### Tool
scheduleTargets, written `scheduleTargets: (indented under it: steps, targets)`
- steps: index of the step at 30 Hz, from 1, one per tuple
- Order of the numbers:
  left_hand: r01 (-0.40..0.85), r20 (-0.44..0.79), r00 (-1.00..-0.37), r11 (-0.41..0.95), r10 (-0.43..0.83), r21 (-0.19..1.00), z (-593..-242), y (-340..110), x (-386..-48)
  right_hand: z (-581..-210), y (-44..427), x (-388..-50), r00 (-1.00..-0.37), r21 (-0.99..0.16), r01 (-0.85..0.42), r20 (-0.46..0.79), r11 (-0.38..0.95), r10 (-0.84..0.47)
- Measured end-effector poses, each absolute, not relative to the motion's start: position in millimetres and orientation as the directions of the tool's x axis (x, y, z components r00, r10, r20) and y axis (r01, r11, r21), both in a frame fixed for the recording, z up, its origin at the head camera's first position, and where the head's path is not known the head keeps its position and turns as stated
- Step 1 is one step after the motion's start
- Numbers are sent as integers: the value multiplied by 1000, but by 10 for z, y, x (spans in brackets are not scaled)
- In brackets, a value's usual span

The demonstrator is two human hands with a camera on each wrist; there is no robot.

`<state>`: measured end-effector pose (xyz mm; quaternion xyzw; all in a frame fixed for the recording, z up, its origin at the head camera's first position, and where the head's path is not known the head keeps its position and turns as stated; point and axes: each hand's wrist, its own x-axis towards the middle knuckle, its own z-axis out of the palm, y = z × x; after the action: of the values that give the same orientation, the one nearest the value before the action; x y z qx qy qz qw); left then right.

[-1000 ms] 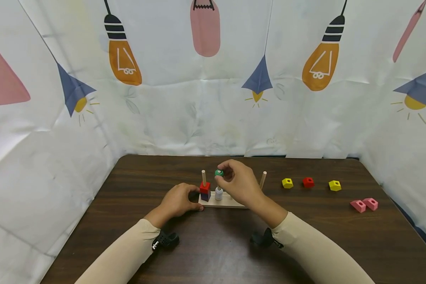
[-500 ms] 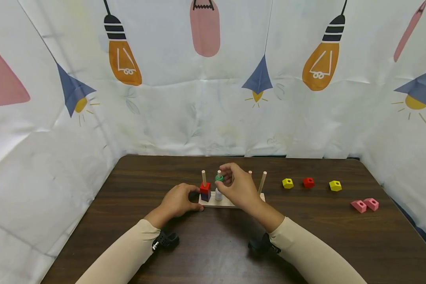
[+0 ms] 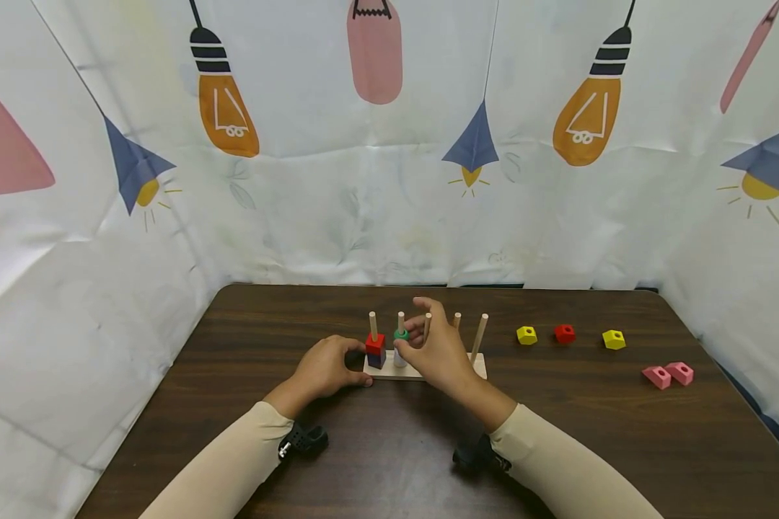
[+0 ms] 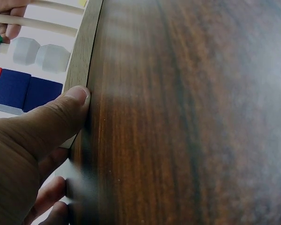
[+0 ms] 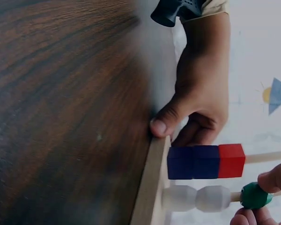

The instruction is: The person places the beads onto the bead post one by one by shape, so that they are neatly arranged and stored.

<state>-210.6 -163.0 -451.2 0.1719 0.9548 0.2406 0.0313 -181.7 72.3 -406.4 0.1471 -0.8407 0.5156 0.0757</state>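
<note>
A pale wooden peg board (image 3: 389, 371) stands on the table, with upright pegs along it. My left hand (image 3: 324, 364) grips its left end, thumb on the front edge and other fingers behind. On the leftmost peg, a red cube (image 5: 232, 160) sits above two dark blue cubes (image 5: 193, 162). Two white beads (image 5: 195, 198) are stacked low on the second peg. Above them, with a gap between, a green bead (image 5: 255, 196) is threaded on that same peg. My right hand (image 3: 444, 357) pinches it between thumb and fingers, partly hiding the middle pegs.
Right of the board lie a yellow block (image 3: 526, 335), a red block (image 3: 565, 334) and another yellow block (image 3: 613, 339). Two pink blocks (image 3: 679, 373) rest nearer the right edge. A printed white curtain (image 3: 376, 216) hangs behind the table.
The green bead has slid from the top of the second peg partway down it, my right hand lowering along with it. My left hand keeps its place on the board.
</note>
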Motion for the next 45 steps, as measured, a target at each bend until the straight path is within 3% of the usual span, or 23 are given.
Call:
scheduleTargets:
  steps: [22, 45]
  targets:
    - [315, 15, -938, 835, 346, 450, -4493, -1634, -2097, -4140, 777, -1754, -946, -817, -321, 253, 480, -202]
    - [307, 14, -942, 841, 337, 445, -4496, -1626, -2088, -4091, 1360, -1536, -878, -682, -462, 260, 567, -402]
